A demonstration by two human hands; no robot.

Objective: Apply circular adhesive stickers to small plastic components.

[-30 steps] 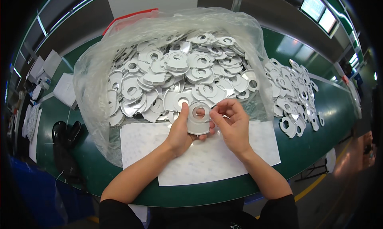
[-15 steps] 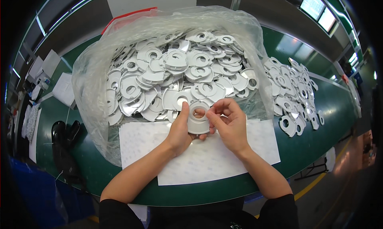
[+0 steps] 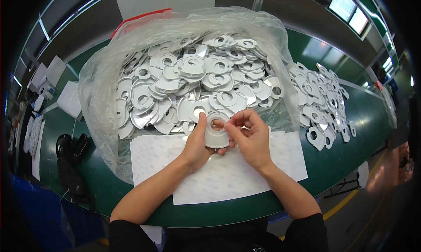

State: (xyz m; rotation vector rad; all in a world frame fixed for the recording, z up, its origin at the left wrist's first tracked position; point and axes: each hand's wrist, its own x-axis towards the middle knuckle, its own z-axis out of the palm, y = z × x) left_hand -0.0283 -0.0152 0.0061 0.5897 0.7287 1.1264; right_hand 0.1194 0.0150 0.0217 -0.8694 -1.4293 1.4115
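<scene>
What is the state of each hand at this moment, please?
Left hand: closed, holding a pale ring-shaped part.
Right hand: closed, fingers pinched at the part's right edge; exact grip unclear.

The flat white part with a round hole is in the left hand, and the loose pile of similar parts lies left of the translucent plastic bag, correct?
Not quite: the head view shows the loose pile right of the translucent plastic bag. The flat white part is indeed in the left hand.

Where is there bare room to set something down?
The green tabletop is bare between the white paper sheets and the piled grey ring-shaped parts at right, also along its near edge. The translucent plastic bag, heaped with similar parts, is crowded.
</scene>
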